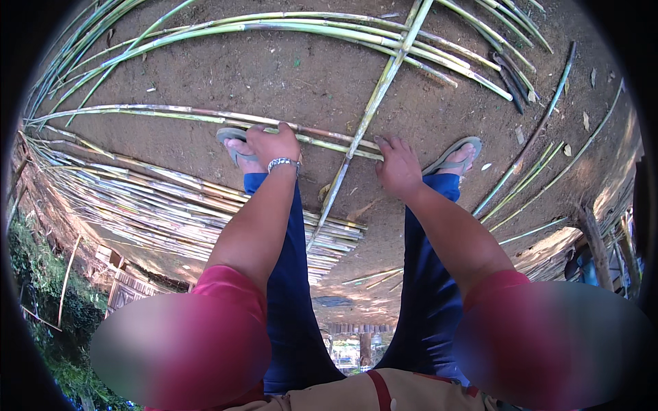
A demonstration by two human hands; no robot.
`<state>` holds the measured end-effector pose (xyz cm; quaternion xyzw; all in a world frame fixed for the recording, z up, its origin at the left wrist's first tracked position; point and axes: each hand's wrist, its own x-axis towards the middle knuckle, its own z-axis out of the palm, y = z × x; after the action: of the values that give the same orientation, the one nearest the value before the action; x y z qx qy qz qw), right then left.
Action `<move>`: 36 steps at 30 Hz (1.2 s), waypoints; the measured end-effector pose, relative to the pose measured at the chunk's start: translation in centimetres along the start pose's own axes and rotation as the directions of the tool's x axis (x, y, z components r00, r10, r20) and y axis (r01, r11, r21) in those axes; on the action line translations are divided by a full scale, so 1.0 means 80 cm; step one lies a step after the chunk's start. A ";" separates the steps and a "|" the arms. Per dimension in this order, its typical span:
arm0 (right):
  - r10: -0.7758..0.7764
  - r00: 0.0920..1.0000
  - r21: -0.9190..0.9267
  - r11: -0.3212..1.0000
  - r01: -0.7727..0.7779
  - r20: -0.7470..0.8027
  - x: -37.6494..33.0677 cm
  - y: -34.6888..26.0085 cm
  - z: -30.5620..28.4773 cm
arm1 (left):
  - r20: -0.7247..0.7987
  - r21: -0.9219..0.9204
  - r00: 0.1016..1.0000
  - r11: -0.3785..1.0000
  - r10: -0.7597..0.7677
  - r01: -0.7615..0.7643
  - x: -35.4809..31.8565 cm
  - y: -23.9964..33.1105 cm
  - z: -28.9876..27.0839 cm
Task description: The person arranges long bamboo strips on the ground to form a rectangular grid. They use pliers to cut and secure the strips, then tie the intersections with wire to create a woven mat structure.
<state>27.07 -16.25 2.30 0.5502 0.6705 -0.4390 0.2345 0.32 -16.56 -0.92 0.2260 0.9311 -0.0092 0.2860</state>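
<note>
Two thin green-brown bamboo poles (329, 140) lie side by side across the ground in front of my feet. My left hand (275, 146), with a patterned band at the wrist, is closed round them beside my left foot. At their right ends, my right hand (399, 166) is closed on the tips, its thumb side against the poles; part of the grip is hidden. Between my hands a longer bamboo pole (373, 103) runs crosswise from the far edge back toward me, meeting the two poles.
Beyond lies a bundle of green poles (240, 27), and nearer left a broad row of cut poles (171, 198). A dark two-armed tool (510, 77) rests at far right, near a long dark pole (534, 130). My sandalled feet (456, 157) stand apart on bare soil. A post (595, 240) stands right.
</note>
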 end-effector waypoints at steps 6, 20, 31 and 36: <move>0.009 0.816 -0.042 0.998 -0.041 -0.578 0.071 0.017 -0.125 | -0.194 0.056 0.591 0.611 0.783 -0.790 0.036 0.125 -0.032; 0.044 0.792 -0.116 0.983 -0.144 -0.610 0.114 0.100 -0.197 | -0.310 -0.246 0.908 0.899 0.281 -0.362 0.132 0.179 0.009; -0.082 0.847 -0.205 0.978 -0.032 -0.525 0.129 0.063 -0.185 | 0.383 -0.904 0.915 0.258 0.128 0.342 0.165 0.180 -0.025; -0.080 0.860 -0.030 0.997 0.075 -0.504 0.149 0.069 -0.184 | 0.298 -0.886 0.955 0.372 -0.003 0.277 0.174 0.188 -0.005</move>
<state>31.34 2.59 -1.59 0.6175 0.7319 -0.2860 0.0359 -3.70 2.83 -6.35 -0.0541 0.7516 0.4555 0.4740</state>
